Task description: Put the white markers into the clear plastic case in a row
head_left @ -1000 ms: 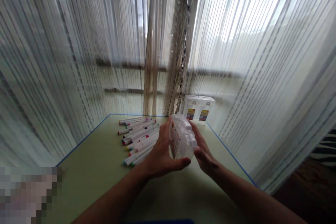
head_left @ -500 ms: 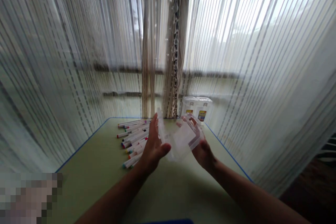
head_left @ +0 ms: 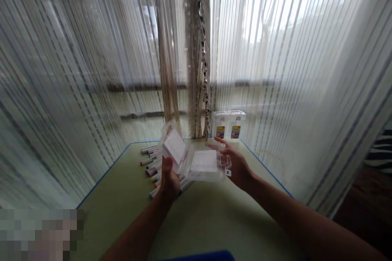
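A clear plastic case (head_left: 204, 162) is spread wide at its hinge above the table, with whitish panels showing in both halves. My left hand (head_left: 170, 179) grips the left half, its thumb on the near face. At the right half's latch edge is my right hand (head_left: 237, 165), its fingers reaching along and behind the plastic, partly seen through it. White markers (head_left: 152, 170) with coloured ends lie in a loose row on the table beyond my left hand, partly covered by the case.
Two upright clear plastic cases (head_left: 228, 124) with colourful labels stand at the table's far right corner. The pale green table (head_left: 101, 208) has a blue edge. String curtains (head_left: 122, 49) hang close behind it. A blue object (head_left: 199, 256) shows at the bottom edge.
The case has opened wider, its left half tilting back to the left and its right half now lying flatter. My left hand has shifted slightly left and down with it.
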{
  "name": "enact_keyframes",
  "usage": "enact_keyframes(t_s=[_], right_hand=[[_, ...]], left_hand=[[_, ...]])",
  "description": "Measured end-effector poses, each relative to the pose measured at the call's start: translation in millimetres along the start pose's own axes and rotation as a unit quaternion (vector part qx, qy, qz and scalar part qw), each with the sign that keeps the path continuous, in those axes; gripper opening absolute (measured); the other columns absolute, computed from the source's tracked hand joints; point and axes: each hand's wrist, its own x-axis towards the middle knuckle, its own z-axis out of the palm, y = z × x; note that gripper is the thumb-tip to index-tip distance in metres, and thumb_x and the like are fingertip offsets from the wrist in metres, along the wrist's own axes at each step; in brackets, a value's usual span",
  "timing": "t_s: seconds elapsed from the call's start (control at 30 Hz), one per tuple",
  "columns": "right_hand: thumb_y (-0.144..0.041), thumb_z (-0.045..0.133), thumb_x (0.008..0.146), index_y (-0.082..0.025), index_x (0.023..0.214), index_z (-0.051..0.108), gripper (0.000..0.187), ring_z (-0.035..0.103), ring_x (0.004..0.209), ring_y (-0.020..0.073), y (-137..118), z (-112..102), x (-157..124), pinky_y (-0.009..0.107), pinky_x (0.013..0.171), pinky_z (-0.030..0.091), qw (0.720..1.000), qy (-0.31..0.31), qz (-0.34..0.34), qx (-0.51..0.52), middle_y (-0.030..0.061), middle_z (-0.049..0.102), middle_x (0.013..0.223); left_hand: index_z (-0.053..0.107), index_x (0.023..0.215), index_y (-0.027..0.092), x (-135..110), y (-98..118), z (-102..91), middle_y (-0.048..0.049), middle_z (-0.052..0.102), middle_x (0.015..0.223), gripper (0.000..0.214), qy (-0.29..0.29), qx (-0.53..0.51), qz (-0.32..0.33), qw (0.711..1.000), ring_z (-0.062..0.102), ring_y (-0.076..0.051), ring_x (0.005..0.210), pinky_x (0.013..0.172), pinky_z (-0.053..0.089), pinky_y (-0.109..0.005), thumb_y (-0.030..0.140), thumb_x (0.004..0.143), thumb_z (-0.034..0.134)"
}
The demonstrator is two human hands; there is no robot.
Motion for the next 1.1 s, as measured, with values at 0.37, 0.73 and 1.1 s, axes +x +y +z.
enact_keyframes(t_s=[0.37,0.73,1.1], right_hand=[[-0.010,0.055,0.054,-0.023,0.102,0.063,0.050,0.067,0.091,0.0234,-15,-14,13,0.030,0.061,0.052,0.995,0.025,-0.094,-0.009,0.0061,0.074,0.116],[-0.010,0.052,0.052,-0.020,0.095,0.067,0.047,0.067,0.074,0.0222,-36,-32,26,0.030,0.056,0.049,0.993,0.018,-0.107,-0.039,0.0070,0.080,0.094],[-0.012,0.052,0.050,-0.015,0.090,0.072,0.045,0.067,0.061,0.0181,-70,-46,24,0.024,0.048,0.050,0.995,0.025,-0.010,-0.094,0.0104,0.080,0.086]], left_hand=[[0.039,0.135,0.028,7,37,3.0,-0.0064,0.054,0.117,0.064,0.079,-0.036,-0.012,0.996,0.067,-0.018,0.084,0.067,0.065,-0.040,0.017,0.073,0.054],[0.034,0.141,0.033,7,34,0.3,-0.0074,0.049,0.126,0.088,-0.008,-0.039,-0.093,0.995,0.069,-0.018,0.083,0.062,0.065,-0.037,0.007,0.059,0.050],[0.048,0.135,0.021,6,35,2.7,-0.0024,0.058,0.097,0.057,-0.047,-0.016,-0.165,0.985,0.058,-0.010,0.066,0.047,0.047,-0.017,0.038,0.083,0.064]])
